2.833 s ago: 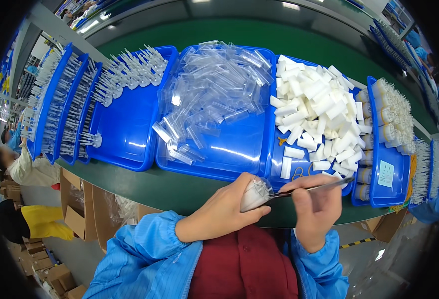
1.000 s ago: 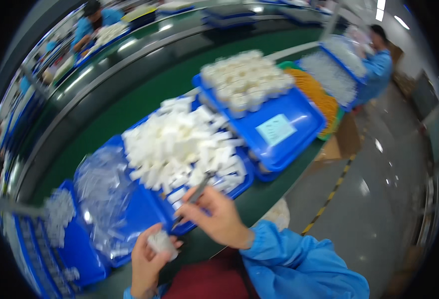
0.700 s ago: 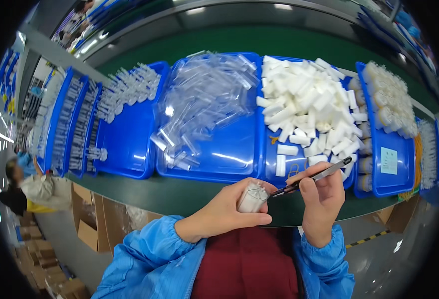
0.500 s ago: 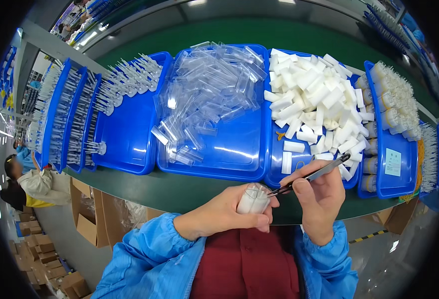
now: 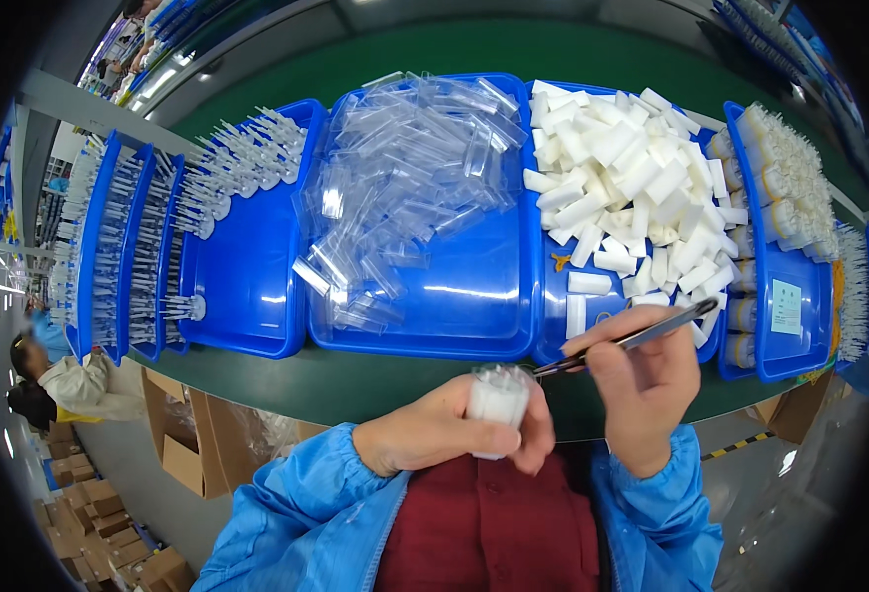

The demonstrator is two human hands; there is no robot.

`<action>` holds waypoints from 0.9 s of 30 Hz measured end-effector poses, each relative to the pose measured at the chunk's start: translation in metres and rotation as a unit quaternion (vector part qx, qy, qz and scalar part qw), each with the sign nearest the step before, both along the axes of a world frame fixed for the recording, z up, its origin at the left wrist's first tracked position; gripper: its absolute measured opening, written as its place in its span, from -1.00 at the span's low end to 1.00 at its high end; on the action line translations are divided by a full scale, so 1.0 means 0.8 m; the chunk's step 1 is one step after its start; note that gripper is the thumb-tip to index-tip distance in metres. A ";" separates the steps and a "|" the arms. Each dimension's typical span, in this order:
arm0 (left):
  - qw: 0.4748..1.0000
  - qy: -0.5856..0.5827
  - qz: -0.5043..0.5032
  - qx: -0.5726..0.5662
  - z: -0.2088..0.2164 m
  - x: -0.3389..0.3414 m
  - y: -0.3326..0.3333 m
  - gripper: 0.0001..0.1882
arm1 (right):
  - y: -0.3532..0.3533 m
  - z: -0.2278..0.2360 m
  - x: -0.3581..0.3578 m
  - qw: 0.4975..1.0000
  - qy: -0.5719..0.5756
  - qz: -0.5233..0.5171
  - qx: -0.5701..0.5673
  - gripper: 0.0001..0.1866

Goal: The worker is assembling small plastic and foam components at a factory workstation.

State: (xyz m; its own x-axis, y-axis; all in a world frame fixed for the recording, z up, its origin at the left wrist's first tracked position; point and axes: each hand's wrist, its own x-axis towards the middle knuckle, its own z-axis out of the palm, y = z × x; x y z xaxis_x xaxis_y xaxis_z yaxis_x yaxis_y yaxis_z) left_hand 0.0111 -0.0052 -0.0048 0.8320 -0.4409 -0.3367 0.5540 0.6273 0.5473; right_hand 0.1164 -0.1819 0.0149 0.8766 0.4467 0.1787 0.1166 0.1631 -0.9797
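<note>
My left hand (image 5: 454, 424) is wrapped round a clear plastic tube (image 5: 499, 395) with white filling inside, its rim facing up. In my right hand (image 5: 647, 395) is a pair of dark-tipped metal tweezers (image 5: 642, 337), pinched between thumb and fingers. The tweezers' tips lie beside the tube's rim; whether they touch it I cannot tell. Beyond my hands, a heap of white foam-like pieces (image 5: 642, 178) fills most of a blue tray. To its left, many clear plastic sleeves (image 5: 415, 168) lie loose in another blue tray (image 5: 464, 331).
At the left, a blue tray (image 5: 242, 296) holds white-stemmed parts (image 5: 252, 158), next to several upright trays of similar parts (image 5: 109, 247). A stack of bundled white parts (image 5: 785, 183) stands in a right-hand tray. Cardboard boxes (image 5: 193, 434) sit below the green table. A person (image 5: 79, 370) is at the far left.
The tweezers and my right hand have shifted slightly right and up, their tips drawing back from the tube's opening to beside its rim. My left hand has tipped the tube more upright.
</note>
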 end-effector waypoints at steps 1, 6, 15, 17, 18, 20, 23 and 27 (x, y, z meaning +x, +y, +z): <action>1.000 -0.004 0.028 0.006 -0.008 -0.001 -0.003 -0.56 | 0.000 0.000 0.001 0.999 0.028 -0.011 0.025 -0.77; 0.996 0.010 0.054 -0.076 -0.019 -0.005 -0.002 -0.51 | -0.005 -0.004 0.000 0.996 0.085 0.006 0.034 -0.75; 0.992 0.054 0.069 -0.091 -0.019 -0.007 -0.009 -0.39 | -0.009 -0.006 -0.001 0.991 0.124 0.001 0.058 -0.75; 0.998 0.058 0.016 0.001 -0.011 -0.005 -0.007 -0.49 | -0.009 -0.008 -0.002 0.989 0.137 0.004 0.060 -0.75; 0.997 0.061 -0.009 0.046 -0.007 -0.003 -0.007 -0.54 | -0.010 -0.008 -0.003 0.989 0.139 0.014 0.056 -0.75; 0.995 0.061 -0.014 0.077 0.004 0.002 -0.011 -0.62 | -0.012 -0.006 -0.004 0.988 0.142 0.035 0.049 -0.75; 0.993 0.058 -0.018 0.103 0.010 0.004 -0.014 -0.64 | -0.014 -0.007 -0.007 0.989 0.137 0.056 0.025 -0.74; 0.991 0.053 -0.017 0.125 0.010 0.004 -0.016 -0.64 | -0.019 -0.016 -0.011 0.985 0.145 0.088 -0.021 -0.73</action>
State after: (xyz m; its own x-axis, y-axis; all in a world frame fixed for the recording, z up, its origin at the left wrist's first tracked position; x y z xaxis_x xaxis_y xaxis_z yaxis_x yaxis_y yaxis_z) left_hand 0.0144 -0.0183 0.0036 0.7721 -0.3601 -0.5237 0.6353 0.4595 0.6207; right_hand 0.1079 -0.1974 0.0021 0.7961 0.5984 -0.0901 -0.1962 0.1144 -0.9739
